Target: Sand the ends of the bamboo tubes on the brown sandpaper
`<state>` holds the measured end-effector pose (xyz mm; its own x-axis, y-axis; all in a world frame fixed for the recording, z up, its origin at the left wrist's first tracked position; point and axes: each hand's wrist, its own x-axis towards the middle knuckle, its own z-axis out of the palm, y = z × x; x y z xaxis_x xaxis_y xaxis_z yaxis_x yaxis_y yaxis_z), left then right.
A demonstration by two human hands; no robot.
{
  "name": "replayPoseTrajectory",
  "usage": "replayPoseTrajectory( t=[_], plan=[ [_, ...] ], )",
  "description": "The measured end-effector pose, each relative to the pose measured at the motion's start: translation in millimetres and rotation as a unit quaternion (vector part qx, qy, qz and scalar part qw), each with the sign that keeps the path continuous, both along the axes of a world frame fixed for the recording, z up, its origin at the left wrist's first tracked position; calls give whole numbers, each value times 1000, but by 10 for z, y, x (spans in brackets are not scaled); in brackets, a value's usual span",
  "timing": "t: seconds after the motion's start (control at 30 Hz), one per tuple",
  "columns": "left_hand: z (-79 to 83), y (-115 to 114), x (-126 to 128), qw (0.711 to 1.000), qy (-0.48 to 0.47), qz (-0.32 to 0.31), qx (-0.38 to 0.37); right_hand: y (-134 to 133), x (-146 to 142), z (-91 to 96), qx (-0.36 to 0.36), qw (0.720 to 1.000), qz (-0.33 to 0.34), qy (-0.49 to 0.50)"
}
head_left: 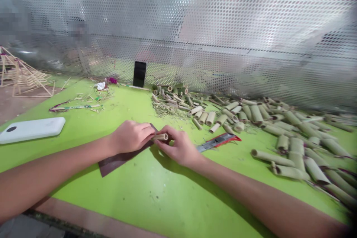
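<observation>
My left hand (131, 136) pinches a dark brown sheet of sandpaper (117, 161) folded near the end of a short bamboo tube (161, 137). My right hand (177, 147) grips that pale tube from the other side, its fingers curled over it. The two hands nearly touch, and they hide part of the tube and the sheet's upper corner. Just beyond my right hand lies a utility knife (219, 142) with a red and grey body.
Several cut bamboo tubes (283, 143) lie heaped across the green table (139, 193) on the right, with shavings (167, 111) behind my hands. A white power bank (32, 129), a black phone (139, 74), a stick lattice model (22, 76) and a perforated metal screen (195, 11) surround the work area.
</observation>
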<state>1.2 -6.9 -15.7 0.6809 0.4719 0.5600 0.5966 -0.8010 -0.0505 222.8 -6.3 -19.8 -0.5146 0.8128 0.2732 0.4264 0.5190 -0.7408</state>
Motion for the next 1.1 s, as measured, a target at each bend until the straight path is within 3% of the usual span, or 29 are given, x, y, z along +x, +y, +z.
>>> replayPoseTrajectory(
  t=[0.7, 1.1],
  plan=[
    [25, -4, 28, 998, 55, 20, 7, 7, 6, 24, -23, 1000, -8, -8],
    [54, 57, -74, 999, -16, 9, -39, 32, 35, 16, 1, 1000, -17, -4]
  ],
)
